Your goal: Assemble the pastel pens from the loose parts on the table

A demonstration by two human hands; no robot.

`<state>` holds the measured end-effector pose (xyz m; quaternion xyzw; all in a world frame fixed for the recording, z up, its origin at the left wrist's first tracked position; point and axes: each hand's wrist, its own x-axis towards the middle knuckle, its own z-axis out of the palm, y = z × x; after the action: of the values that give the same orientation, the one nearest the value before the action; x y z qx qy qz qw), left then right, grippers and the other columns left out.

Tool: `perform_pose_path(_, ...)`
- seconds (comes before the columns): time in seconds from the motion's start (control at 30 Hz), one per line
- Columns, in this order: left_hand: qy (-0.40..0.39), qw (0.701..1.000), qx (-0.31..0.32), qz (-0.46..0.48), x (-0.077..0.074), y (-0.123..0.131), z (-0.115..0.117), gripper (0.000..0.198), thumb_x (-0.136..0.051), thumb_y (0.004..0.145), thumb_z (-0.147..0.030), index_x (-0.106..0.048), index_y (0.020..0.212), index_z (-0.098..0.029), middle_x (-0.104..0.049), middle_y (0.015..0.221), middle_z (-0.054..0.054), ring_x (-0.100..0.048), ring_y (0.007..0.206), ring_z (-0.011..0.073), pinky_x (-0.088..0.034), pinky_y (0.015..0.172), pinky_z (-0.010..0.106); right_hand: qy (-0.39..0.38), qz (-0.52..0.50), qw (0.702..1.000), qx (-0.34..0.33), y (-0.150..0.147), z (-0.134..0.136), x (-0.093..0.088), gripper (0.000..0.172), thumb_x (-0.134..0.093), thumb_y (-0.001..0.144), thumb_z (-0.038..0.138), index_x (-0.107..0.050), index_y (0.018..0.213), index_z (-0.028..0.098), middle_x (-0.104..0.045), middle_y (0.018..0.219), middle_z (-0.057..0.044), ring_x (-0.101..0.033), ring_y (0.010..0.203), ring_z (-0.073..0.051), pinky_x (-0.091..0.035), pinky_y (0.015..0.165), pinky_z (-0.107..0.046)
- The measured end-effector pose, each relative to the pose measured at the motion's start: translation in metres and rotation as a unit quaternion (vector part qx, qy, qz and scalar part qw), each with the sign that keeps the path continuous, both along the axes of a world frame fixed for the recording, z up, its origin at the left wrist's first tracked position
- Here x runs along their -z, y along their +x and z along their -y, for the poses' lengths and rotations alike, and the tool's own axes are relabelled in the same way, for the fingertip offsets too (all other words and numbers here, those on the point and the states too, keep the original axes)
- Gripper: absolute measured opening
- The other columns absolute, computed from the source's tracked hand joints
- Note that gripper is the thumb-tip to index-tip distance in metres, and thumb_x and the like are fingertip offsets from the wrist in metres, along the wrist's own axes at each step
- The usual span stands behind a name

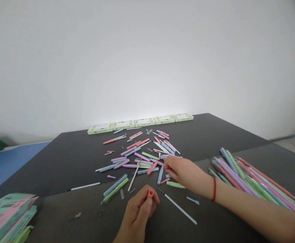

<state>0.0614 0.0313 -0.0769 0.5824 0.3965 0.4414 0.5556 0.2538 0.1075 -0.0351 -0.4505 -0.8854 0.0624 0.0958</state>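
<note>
Coral-pink plastic pen barrel (150, 194) stands upright in the person's left hand (137, 214), low and central over the dark matte table (73, 155). Its open end faces up, and the fingers are wrapped tight around it with the thumb closing the pinch. The right hand (184, 172), red cord bracelet (214, 189) at the wrist, lies palm-down in the scatter of pastel pen parts (142, 158). Its fingers curl onto the pieces, but whether they've actually nipped one can't be told from here.

Honest take: this probably goes best with the barrel held steady, mouth up, while the right hand lifts one single piece clean instead of raking the pile. A thin white refill rod (180, 209) lies near both hands. A heap of long pastel pens (248, 179) sits off to the right, and a row of pale green flat boxes (141, 122) lines the far edge.
</note>
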Motion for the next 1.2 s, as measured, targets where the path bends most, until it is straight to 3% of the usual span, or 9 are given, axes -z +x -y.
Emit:
perform_pose_path(0.17,-0.011,0.998,-0.058,0.036,-0.001,-0.002,-0.003,0.035,-0.039,0.095,-0.040,-0.054,0.074,-0.017,-0.037,0.054,-0.006,-0.033,0.050,0.0101,-0.039,0.062,0.024,-0.038,-0.013,0.999,-0.005,0.021,0.009,0.007,0.005,-0.054,0.086,0.013,-0.058,0.088,0.017,-0.062,0.088,-0.003,-0.060,0.076,-0.017,-0.042,0.067,-0.026)
perform_pose_path(0.37,-0.037,0.985,-0.131,0.106,0.000,-0.006,-0.007,0.032,-0.040,0.095,-0.038,-0.052,0.073,-0.017,-0.034,0.055,-0.006,-0.027,0.049,0.0095,-0.033,0.049,0.021,-0.024,0.060,0.996,-0.066,-0.004,0.010,0.008,0.009,-0.054,0.088,0.016,-0.060,0.094,0.014,-0.064,0.097,-0.009,-0.061,0.089,-0.023,-0.044,0.071,-0.029)
perform_pose_path(0.6,-0.020,0.983,-0.130,0.127,0.000,-0.004,-0.009,0.025,-0.044,0.092,-0.033,-0.051,0.073,-0.018,-0.034,0.054,-0.007,-0.027,0.048,0.0094,-0.028,0.046,0.021,-0.043,0.069,0.995,-0.062,-0.018,0.004,-0.002,0.007,-0.054,0.081,0.012,-0.061,0.084,0.014,-0.065,0.084,-0.008,-0.060,0.075,-0.020,-0.039,0.060,-0.027)
perform_pose_path(0.8,-0.018,0.980,-0.128,0.152,-0.001,-0.002,-0.010,0.020,-0.045,0.089,-0.029,-0.048,0.073,-0.019,-0.032,0.054,-0.007,-0.026,0.047,0.0097,-0.022,0.045,0.022,-0.198,-0.090,0.976,-0.028,-0.032,0.011,-0.002,0.007,-0.052,0.083,0.018,-0.058,0.079,0.017,-0.062,0.069,0.001,-0.053,0.060,-0.011,-0.033,0.051,-0.020)
perform_pose_path(0.93,-0.013,0.982,-0.120,0.143,0.000,-0.002,-0.010,0.022,-0.045,0.090,-0.029,-0.047,0.071,-0.018,-0.032,0.055,-0.007,-0.027,0.047,0.0095,-0.023,0.046,0.023,-0.172,-0.026,0.985,0.012,-0.047,0.015,0.005,0.015,-0.056,0.083,0.025,-0.058,0.071,0.017,-0.060,0.064,0.000,-0.049,0.056,-0.012,-0.026,0.049,-0.023)
perform_pose_path(1.2,-0.001,0.983,-0.108,0.146,-0.001,-0.001,-0.009,0.023,-0.042,0.092,-0.027,-0.046,0.070,-0.019,-0.032,0.054,-0.008,-0.026,0.046,0.0090,-0.022,0.045,0.023,-0.175,0.015,0.984,0.011,-0.052,0.015,0.003,0.019,-0.048,0.084,0.017,-0.062,0.071,0.015,-0.061,0.065,-0.003,-0.049,0.056,-0.013,-0.025,0.050,-0.025)
